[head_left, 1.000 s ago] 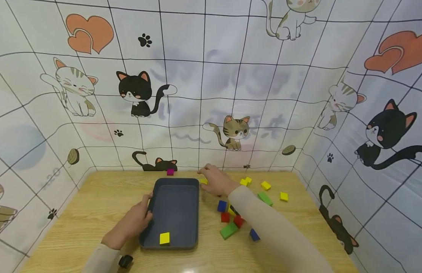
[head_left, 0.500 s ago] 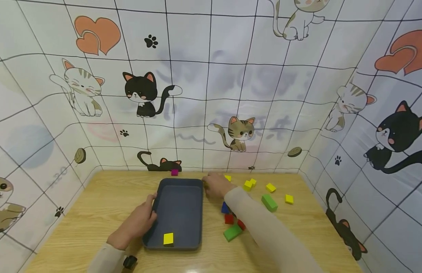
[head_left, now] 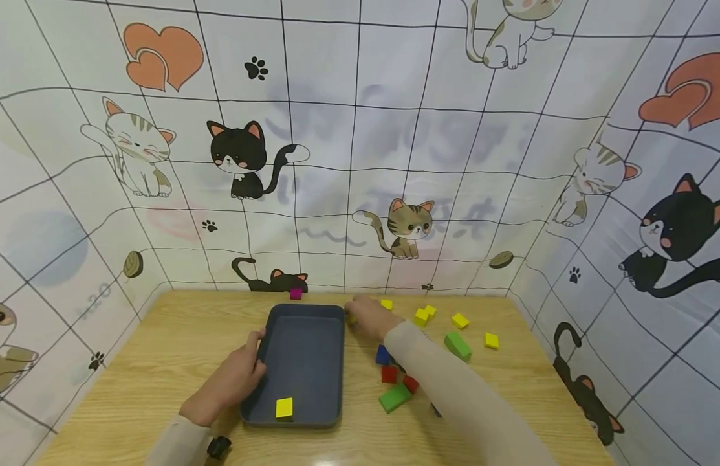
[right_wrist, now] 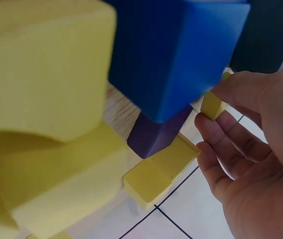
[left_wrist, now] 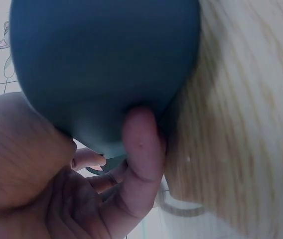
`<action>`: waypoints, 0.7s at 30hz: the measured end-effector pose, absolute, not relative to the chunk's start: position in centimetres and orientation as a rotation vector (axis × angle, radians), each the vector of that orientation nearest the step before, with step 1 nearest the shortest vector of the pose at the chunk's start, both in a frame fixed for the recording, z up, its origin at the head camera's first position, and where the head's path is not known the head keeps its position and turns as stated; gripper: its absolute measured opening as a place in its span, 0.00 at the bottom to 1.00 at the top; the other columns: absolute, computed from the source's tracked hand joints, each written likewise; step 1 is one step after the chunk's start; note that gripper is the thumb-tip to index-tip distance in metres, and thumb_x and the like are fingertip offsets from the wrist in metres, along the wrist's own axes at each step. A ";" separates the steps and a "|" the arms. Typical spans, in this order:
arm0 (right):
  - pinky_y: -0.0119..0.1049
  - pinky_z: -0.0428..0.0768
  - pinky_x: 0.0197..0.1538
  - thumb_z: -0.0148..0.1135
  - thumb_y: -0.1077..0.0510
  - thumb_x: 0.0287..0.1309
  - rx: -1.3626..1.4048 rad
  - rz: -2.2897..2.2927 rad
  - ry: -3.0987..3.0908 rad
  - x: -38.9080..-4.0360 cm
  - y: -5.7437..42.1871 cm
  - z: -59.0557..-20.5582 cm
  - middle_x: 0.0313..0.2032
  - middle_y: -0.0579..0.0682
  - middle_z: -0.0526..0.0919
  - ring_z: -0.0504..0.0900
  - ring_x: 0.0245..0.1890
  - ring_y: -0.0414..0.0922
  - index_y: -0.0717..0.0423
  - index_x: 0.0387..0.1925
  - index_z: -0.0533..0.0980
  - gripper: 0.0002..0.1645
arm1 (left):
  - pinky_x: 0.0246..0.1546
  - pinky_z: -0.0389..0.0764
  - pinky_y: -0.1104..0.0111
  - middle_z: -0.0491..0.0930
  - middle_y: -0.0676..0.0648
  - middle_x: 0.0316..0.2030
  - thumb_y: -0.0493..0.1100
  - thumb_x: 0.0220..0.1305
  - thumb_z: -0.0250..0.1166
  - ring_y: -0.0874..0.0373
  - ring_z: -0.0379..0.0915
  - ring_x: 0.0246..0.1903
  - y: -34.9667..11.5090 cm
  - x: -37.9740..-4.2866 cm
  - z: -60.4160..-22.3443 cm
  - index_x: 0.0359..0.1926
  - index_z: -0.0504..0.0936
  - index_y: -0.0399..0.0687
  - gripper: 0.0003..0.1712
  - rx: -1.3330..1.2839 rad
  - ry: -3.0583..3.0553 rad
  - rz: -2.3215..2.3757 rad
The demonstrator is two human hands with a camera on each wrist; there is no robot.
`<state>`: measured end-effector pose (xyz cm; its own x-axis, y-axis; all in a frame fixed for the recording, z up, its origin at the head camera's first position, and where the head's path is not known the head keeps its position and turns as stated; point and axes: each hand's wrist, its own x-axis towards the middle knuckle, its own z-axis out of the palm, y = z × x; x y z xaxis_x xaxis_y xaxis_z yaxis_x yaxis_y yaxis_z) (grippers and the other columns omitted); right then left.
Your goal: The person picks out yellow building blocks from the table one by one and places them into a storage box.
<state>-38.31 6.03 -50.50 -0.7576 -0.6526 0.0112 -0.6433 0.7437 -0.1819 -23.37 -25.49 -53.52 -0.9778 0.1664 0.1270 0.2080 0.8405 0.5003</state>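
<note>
My left hand [head_left: 231,378] grips the left side of a dark grey rectangular tray [head_left: 304,362]; in the left wrist view, a finger [left_wrist: 142,144] presses against the tray's outer wall. A yellow block [head_left: 284,408] lies in the near end of the tray. Just past the tray's far right corner, my right hand [head_left: 371,318] pinches another yellow block [right_wrist: 212,103] between thumb and fingers, as the right wrist view shows. Close to that hand there are a purple block [right_wrist: 156,130], a large-looking blue block [right_wrist: 181,55] and more yellow blocks [right_wrist: 149,181].
Right of the tray, red blocks [head_left: 389,374], green blocks [head_left: 395,397] and several yellow blocks [head_left: 460,320] lie scattered on the wooden table [head_left: 191,336]. A magenta block [head_left: 295,294] sits at the back edge. A cat-print curtain [head_left: 319,129] encloses the table.
My right hand's fingers have gone from stretched out behind the tray's corner to pinching a yellow block there. The left hand has stayed on the tray; the head view has shifted slightly.
</note>
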 end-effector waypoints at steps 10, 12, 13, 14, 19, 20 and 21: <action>0.41 0.85 0.59 0.70 0.63 0.68 -1.147 -0.290 2.880 -37.2 6.5 -48.9 0.55 0.55 0.85 0.85 0.55 0.50 0.58 0.65 0.81 0.25 | 0.41 0.79 0.59 0.83 0.31 0.54 0.33 0.71 0.59 0.53 0.75 0.37 -26.2 -23.4 -53.8 0.76 0.59 0.34 0.36 -0.272 -2.946 -0.790; 0.40 0.85 0.58 0.69 0.64 0.68 -1.165 -0.296 2.885 -36.9 6.6 -48.5 0.56 0.54 0.85 0.85 0.55 0.49 0.58 0.65 0.81 0.25 | 0.42 0.79 0.59 0.83 0.30 0.55 0.33 0.71 0.60 0.53 0.75 0.37 -26.2 -23.3 -53.8 0.75 0.59 0.33 0.35 -0.266 -2.949 -0.789; 0.39 0.85 0.58 0.69 0.64 0.68 -1.176 -0.297 2.890 -36.8 6.6 -48.4 0.56 0.54 0.85 0.85 0.54 0.48 0.58 0.65 0.81 0.24 | 0.42 0.80 0.58 0.82 0.29 0.56 0.33 0.71 0.59 0.53 0.76 0.38 -26.2 -23.3 -53.8 0.75 0.59 0.33 0.35 -0.263 -2.950 -0.796; 0.39 0.85 0.57 0.68 0.64 0.68 -1.187 -0.298 2.896 -36.6 6.7 -48.3 0.56 0.55 0.85 0.85 0.53 0.48 0.58 0.65 0.81 0.24 | 0.43 0.80 0.58 0.82 0.29 0.57 0.33 0.71 0.59 0.53 0.76 0.38 -26.2 -23.3 -53.8 0.75 0.59 0.33 0.35 -0.265 -2.952 -0.804; 0.36 0.86 0.52 0.69 0.62 0.67 -1.241 -0.301 2.921 -35.7 7.1 -47.5 0.54 0.55 0.85 0.85 0.49 0.46 0.58 0.63 0.82 0.23 | 0.45 0.81 0.57 0.81 0.28 0.61 0.33 0.72 0.59 0.53 0.77 0.40 -25.9 -23.5 -54.2 0.76 0.58 0.34 0.36 -0.275 -2.945 -0.819; 0.36 0.86 0.52 0.70 0.62 0.67 -1.249 -0.310 2.915 -35.4 7.1 -47.2 0.54 0.55 0.85 0.85 0.48 0.45 0.58 0.63 0.82 0.23 | 0.45 0.81 0.57 0.81 0.28 0.60 0.33 0.72 0.59 0.53 0.77 0.40 -25.9 -23.6 -54.2 0.76 0.59 0.34 0.36 -0.276 -2.941 -0.815; 0.36 0.86 0.51 0.70 0.61 0.67 -1.259 -0.314 2.909 -35.2 7.0 -47.0 0.54 0.54 0.85 0.85 0.48 0.45 0.57 0.63 0.82 0.23 | 0.45 0.80 0.57 0.82 0.29 0.59 0.33 0.71 0.59 0.53 0.77 0.40 -25.9 -23.6 -54.2 0.76 0.59 0.34 0.36 -0.271 -2.937 -0.814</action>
